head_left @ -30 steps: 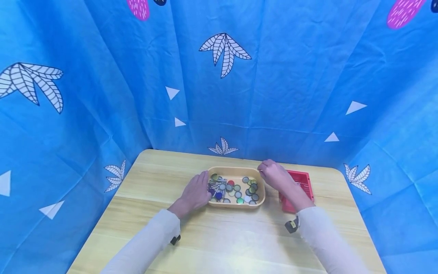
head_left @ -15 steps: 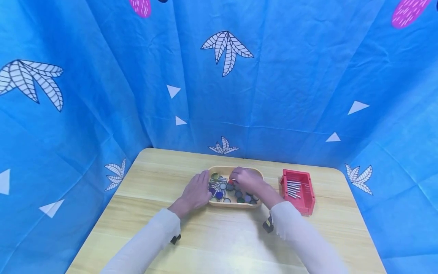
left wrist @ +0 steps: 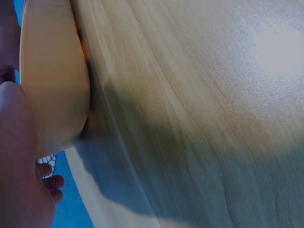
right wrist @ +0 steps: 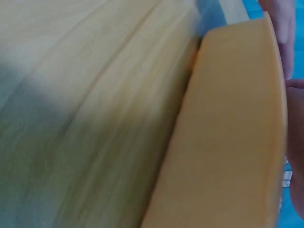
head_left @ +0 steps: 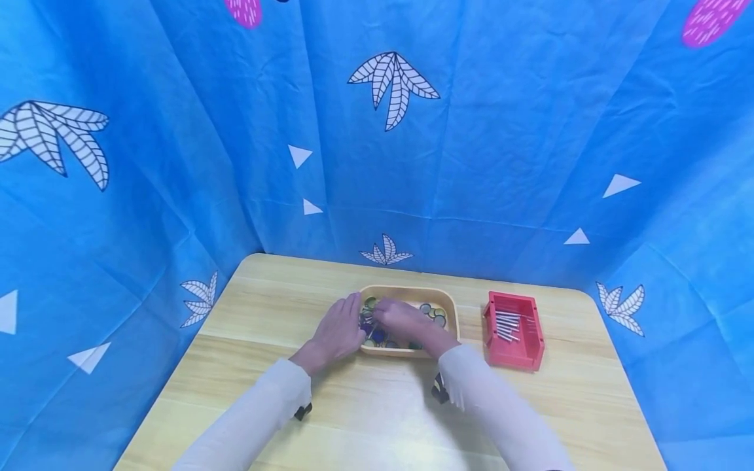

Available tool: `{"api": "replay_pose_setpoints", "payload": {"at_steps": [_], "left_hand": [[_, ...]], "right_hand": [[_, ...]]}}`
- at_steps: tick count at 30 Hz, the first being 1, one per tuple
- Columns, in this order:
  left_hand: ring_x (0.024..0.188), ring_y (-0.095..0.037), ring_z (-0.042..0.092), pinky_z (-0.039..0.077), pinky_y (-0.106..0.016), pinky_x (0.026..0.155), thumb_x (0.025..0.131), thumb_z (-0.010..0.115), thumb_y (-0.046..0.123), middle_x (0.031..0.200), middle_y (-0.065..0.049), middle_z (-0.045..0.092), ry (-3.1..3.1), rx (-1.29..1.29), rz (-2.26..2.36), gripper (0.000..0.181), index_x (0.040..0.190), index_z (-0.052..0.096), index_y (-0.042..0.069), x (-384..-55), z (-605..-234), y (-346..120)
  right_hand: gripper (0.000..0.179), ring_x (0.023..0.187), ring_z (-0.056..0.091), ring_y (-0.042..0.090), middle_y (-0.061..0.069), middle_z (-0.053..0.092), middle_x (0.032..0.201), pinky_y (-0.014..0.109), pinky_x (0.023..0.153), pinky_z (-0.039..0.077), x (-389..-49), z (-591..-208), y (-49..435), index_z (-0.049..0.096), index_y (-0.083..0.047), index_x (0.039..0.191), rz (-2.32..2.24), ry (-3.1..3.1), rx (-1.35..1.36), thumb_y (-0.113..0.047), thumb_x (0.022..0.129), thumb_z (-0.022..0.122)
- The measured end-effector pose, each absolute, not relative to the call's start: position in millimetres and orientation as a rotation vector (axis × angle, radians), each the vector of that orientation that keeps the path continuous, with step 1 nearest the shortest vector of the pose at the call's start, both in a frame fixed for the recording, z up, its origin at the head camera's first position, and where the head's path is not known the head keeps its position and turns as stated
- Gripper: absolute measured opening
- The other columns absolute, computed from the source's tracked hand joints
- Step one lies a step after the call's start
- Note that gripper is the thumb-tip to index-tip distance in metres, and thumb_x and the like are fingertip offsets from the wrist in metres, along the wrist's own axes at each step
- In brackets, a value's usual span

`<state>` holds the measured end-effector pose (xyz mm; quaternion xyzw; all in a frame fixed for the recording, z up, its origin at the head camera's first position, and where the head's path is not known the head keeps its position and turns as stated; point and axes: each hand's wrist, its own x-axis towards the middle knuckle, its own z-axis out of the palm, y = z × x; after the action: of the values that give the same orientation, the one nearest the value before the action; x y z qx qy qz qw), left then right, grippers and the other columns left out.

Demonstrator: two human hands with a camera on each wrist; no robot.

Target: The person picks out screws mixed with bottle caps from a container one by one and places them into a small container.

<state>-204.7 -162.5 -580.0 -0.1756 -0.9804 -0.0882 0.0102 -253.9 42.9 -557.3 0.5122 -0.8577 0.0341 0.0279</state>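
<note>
A shallow tan tray [head_left: 383, 352] holds bottle caps [head_left: 439, 321] in several colours, with thin silver rods among them at its left end. My left hand [head_left: 338, 327] holds the tray's left end; in the left wrist view the thumb [left wrist: 16, 102] lies at the rim and fingertips show past the tray's end. Reaching into the left half of the tray, my right hand [head_left: 405, 320] has its fingers down among the rods and caps. Those fingertips are hidden, and I cannot tell whether they pinch anything. The right wrist view mostly shows the tray's outer wall [right wrist: 223, 133].
To the right of the tray stands a red bin [head_left: 515, 361] with several silver rods [head_left: 506, 326] lying in it. Both rest on a light wooden table [head_left: 377, 412]. A blue patterned curtain [head_left: 501, 131] hangs around the back and sides.
My right hand has moved left from the tray's right end, across the caps, to the rods at the left. The red bin's rods are now uncovered. My left hand stays in place.
</note>
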Motion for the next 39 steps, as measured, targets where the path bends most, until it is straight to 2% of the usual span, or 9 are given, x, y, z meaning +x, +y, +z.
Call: {"api": "replay_pose_setpoints", "payload": {"at_steps": [3, 6, 11, 25, 34, 39], "left_hand": [[0.145, -0.040, 0.043, 0.035, -0.048, 0.125, 0.093, 0.059, 0.028, 0.162, -0.029, 0.037, -3.049, -0.554, -0.293, 0.084, 0.159, 0.025, -0.010, -203.2, -579.4, -161.3], [0.147, -0.039, 0.042, 0.034, -0.047, 0.126, 0.094, 0.058, 0.029, 0.163, -0.028, 0.036, -3.068, -0.551, -0.272, 0.084, 0.160, 0.024, -0.009, -201.4, -579.0, -160.2], [0.147, -0.038, 0.042, 0.035, -0.045, 0.125, 0.094, 0.056, 0.030, 0.163, -0.027, 0.036, -3.080, -0.552, -0.202, 0.084, 0.160, 0.023, -0.009, -200.8, -579.4, -159.6], [0.146, -0.038, 0.043, 0.036, -0.044, 0.125, 0.094, 0.055, 0.031, 0.163, -0.028, 0.037, -3.077, -0.557, -0.187, 0.084, 0.160, 0.023, -0.009, -198.6, -579.4, -158.4], [0.145, -0.039, 0.044, 0.037, -0.046, 0.124, 0.094, 0.056, 0.030, 0.161, -0.029, 0.039, -3.040, -0.555, -0.196, 0.081, 0.158, 0.027, -0.011, -204.0, -579.3, -160.0], [0.143, -0.039, 0.046, 0.037, -0.046, 0.124, 0.098, 0.056, 0.033, 0.159, -0.028, 0.041, -3.041, -0.561, -0.185, 0.081, 0.159, 0.025, -0.010, -205.0, -579.5, -160.6]], "right_hand": [[0.021, 0.096, 0.067, 0.012, -0.002, 0.073, 0.103, 0.024, 0.090, 0.059, -254.2, -565.3, 40.8, 0.076, -0.015, 0.104, 0.101, -2.638, 1.599, -0.010, 0.084, 0.082], [0.016, 0.096, 0.068, 0.011, -0.002, 0.074, 0.103, 0.023, 0.089, 0.059, -252.9, -571.4, 40.4, 0.076, -0.017, 0.104, 0.073, -2.635, 1.606, -0.012, 0.089, 0.078], [0.025, 0.107, 0.070, 0.014, -0.001, 0.075, 0.114, 0.027, 0.097, 0.058, -251.7, -577.4, 37.1, 0.075, -0.016, 0.118, -0.012, -2.610, 1.610, -0.014, 0.093, 0.073], [0.025, 0.114, 0.069, 0.015, 0.000, 0.075, 0.121, 0.027, 0.102, 0.056, -248.3, -574.3, 27.9, 0.072, -0.016, 0.123, -0.381, -2.494, 1.643, -0.020, 0.102, 0.059], [0.025, 0.122, 0.066, 0.015, -0.002, 0.072, 0.128, 0.027, 0.111, 0.051, -257.3, -575.9, 31.1, 0.072, -0.017, 0.123, -0.397, -2.405, 1.665, -0.020, 0.101, 0.061], [0.029, 0.117, 0.067, 0.014, -0.003, 0.072, 0.126, 0.026, 0.108, 0.053, -256.9, -574.0, 35.9, 0.072, -0.017, 0.124, -0.416, -2.367, 1.656, -0.021, 0.095, 0.070]]}}
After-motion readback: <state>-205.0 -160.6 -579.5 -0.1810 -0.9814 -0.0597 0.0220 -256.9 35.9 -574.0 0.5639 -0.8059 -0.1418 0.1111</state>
